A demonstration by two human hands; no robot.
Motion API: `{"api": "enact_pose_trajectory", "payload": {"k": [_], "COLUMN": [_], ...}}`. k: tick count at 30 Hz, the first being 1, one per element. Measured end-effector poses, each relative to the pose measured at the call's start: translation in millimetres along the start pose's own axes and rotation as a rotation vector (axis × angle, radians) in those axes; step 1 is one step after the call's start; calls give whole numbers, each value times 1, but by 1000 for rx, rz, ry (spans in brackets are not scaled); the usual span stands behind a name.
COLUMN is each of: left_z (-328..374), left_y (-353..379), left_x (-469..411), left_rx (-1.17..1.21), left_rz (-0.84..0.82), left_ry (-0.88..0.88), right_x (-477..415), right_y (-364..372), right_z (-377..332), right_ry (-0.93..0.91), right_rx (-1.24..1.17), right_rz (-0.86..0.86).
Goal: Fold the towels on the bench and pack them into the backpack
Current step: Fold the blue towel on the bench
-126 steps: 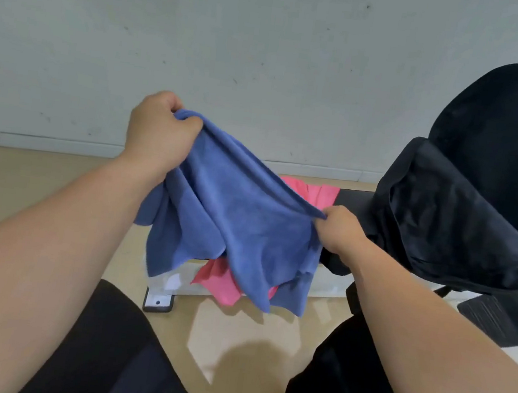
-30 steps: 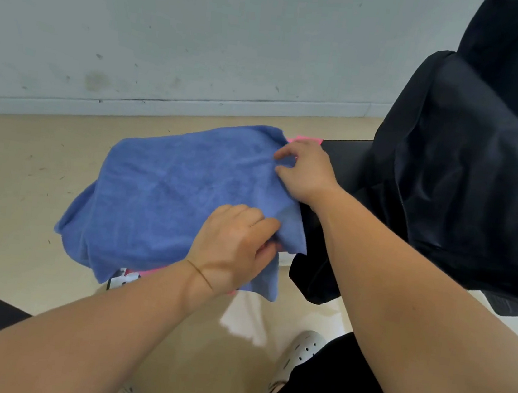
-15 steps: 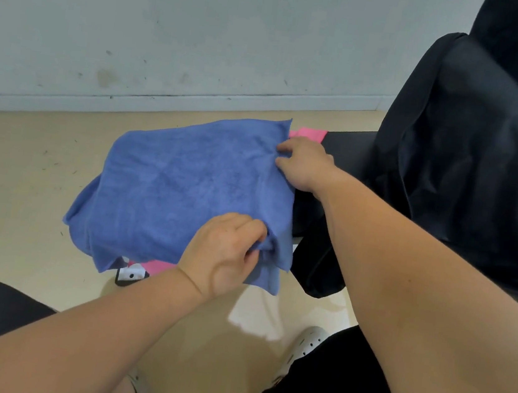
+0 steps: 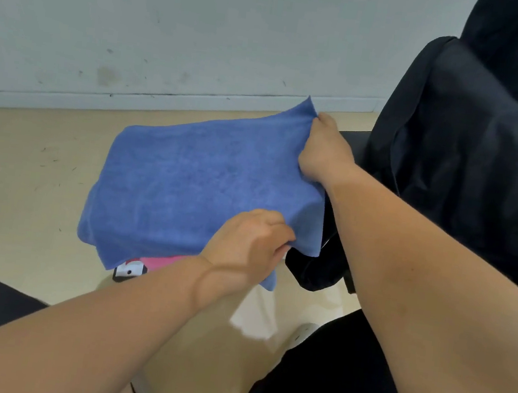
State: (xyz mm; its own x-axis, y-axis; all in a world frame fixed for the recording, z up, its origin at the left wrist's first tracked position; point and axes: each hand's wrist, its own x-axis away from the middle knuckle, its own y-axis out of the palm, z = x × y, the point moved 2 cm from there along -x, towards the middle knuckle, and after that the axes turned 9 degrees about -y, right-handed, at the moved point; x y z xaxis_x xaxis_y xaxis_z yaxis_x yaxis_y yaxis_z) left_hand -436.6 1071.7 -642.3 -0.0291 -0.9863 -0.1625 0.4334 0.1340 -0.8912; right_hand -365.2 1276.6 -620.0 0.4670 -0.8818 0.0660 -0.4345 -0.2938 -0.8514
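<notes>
Gripping the right edge of the blue towel [image 4: 193, 188] at its two corners, your hands are set for the first fold. Nearest you, the left hand [image 4: 245, 243] has its fingers curled round the towel's near right corner; its thumb is hidden under the cloth. Just below the towel's near edge a sliver of pink towel [image 4: 161, 262] shows. The blue towel itself lies spread over the bench, with its left side drooping past the edge. At the towel's far right corner the right hand [image 4: 323, 153] pinches the cloth and lifts it into a small peak.

To do this step well, you would probably raise both corners together, keep the edge between them taut, and carry it across to the towel's left edge. Match corner to corner before letting go, or the drooping left side is likely to drag the fold askew.

Several things cannot be read. The bench [image 4: 354, 139] shows only as a dark strip right of the towel, beyond the right hand. How far the pink towel reaches beneath the blue one, and whether more towels lie there, cannot be told. The black backpack [image 4: 472, 150] stands right of the towel, cut off by the frame, and its opening cannot be made out.
</notes>
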Motion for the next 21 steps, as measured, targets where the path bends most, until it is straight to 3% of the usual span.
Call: {"api": "enact_pose_trajectory", "payload": {"k": [3,5,9,13,16,18,21], "left_z": [-7,-15,-55,-129,-185,-217,-252], "left_y": [11,0,-43,-79,-91,-89,-76], "left_x": [1,11,39,73,102,118,136], "left_rx": [-58,-25,41,190,316,399,548], "left_rz": [-132,-73,196,491,591,558,352], "left_ry": [-53,-64,-172,-629,-965,-1159,-1379], "right_x": [18,30,45,61,68,71,75], "right_y": [8,15,46,91,128,151,184], "right_z": [-8,-25,-67,-117,-156,-184,-212], "right_ry": [38,-28,-186,-307,-383,-440,-524], "right_rx": [297,410,365,361,361,397,480], "right_rz": [-134,-78,-100,-190,-254,-281,-312]}}
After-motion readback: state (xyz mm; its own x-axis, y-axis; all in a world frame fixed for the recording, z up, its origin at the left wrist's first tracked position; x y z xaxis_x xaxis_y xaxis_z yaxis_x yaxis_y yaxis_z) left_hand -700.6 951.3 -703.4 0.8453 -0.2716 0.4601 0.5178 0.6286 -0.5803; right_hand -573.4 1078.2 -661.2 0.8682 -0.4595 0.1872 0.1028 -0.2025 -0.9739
